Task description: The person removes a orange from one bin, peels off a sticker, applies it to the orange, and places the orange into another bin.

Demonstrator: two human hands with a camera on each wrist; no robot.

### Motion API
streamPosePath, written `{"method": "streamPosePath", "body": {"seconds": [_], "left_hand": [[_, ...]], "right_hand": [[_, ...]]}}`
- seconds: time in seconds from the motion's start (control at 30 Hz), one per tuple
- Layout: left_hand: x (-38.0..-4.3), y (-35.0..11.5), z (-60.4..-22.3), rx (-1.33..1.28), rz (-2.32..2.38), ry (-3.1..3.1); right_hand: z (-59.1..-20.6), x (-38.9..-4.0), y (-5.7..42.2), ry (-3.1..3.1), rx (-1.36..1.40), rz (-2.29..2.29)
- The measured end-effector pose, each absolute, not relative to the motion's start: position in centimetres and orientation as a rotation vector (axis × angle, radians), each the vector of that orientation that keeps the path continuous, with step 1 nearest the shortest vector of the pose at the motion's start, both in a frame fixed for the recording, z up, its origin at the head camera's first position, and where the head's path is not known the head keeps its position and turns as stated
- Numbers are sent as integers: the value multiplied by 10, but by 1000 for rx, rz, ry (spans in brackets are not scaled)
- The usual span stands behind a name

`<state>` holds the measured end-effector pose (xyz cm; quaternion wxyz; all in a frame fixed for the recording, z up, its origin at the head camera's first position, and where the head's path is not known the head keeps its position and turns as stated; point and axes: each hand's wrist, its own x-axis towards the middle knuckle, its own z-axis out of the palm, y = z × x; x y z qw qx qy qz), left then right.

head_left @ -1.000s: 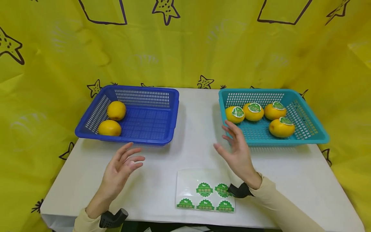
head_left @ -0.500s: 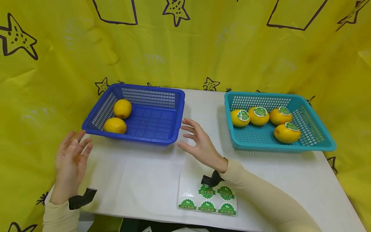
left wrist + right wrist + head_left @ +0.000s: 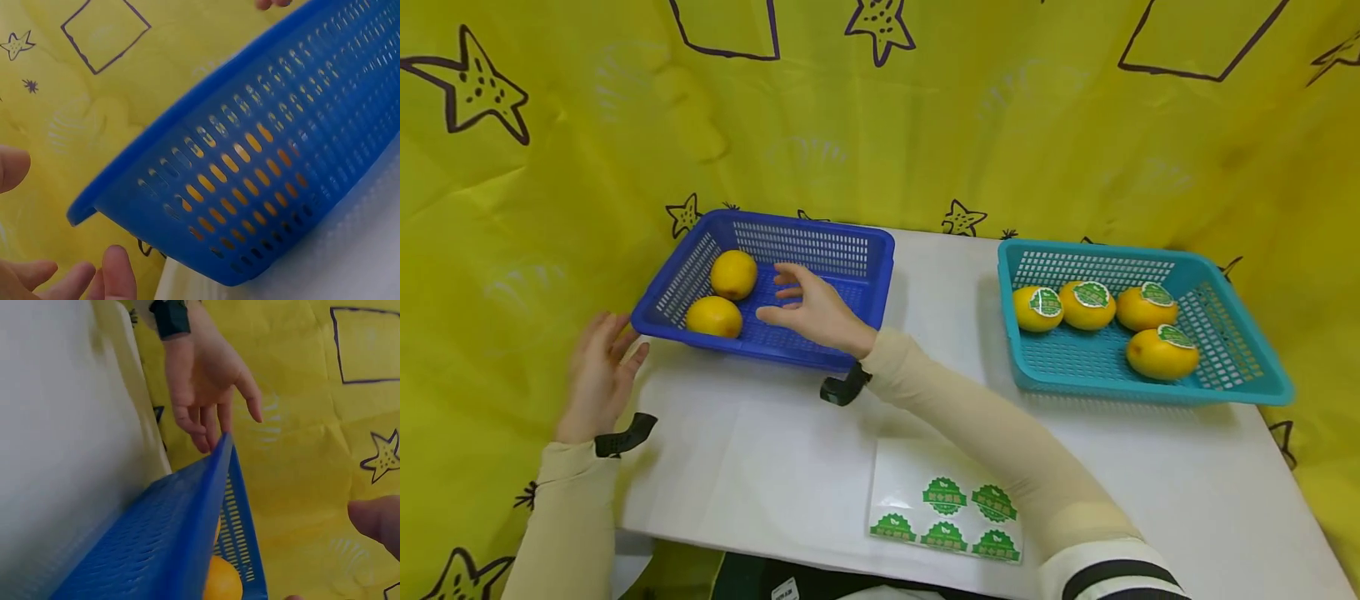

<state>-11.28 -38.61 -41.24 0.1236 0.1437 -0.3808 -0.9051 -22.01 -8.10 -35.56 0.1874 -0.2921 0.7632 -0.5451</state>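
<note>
Two yellow lemons without stickers, a rear one (image 3: pixel 733 275) and a front one (image 3: pixel 713 317), lie at the left end of the blue basket (image 3: pixel 760 354). My right hand (image 3: pixel 816 310) hovers over this basket, thumb and fingers apart, just right of the lemons, holding nothing. Beside the basket's front left corner is my left hand (image 3: pixel 598 375), its fingers loosely bent and nothing in them. In the left wrist view, the left fingertips (image 3: pixel 119 272) appear near the basket's corner, a gap between. Through the basket's slots the lemons show as orange patches.
A teal basket (image 3: pixel 1075 385) on the right holds several lemons (image 3: pixel 1161 354) with green stickers. A sheet of green round stickers (image 3: pixel 945 496) lies near the front edge of the white table (image 3: pixel 760 467), partly under the right forearm. A yellow patterned curtain (image 3: pixel 880 125) hangs behind.
My right hand has moved left from the teal basket to above the blue one. My left hand has gone left to the blue basket's corner. The view has shifted slightly left.
</note>
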Motion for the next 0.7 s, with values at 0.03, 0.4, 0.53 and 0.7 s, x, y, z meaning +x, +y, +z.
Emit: {"method": "streamPosePath", "body": {"seconds": [0.03,0.4,0.53,0.7], "left_hand": [[-116,-386,-413,432,-2638,-1136],[-137,-377,-419,404,-2593,-1345],[-142,-371,-420,404,-2562,-1405],[-140,-370,-422,437,-2525,-1394]], "right_hand": [[-355,-225,-90,2149,-810,-1509],[-357,-259,-166,2221,-691,-1037],[-363,-266,-177,2146,-614,-977],[-368,-267,-191,2073,-627,-891]]}}
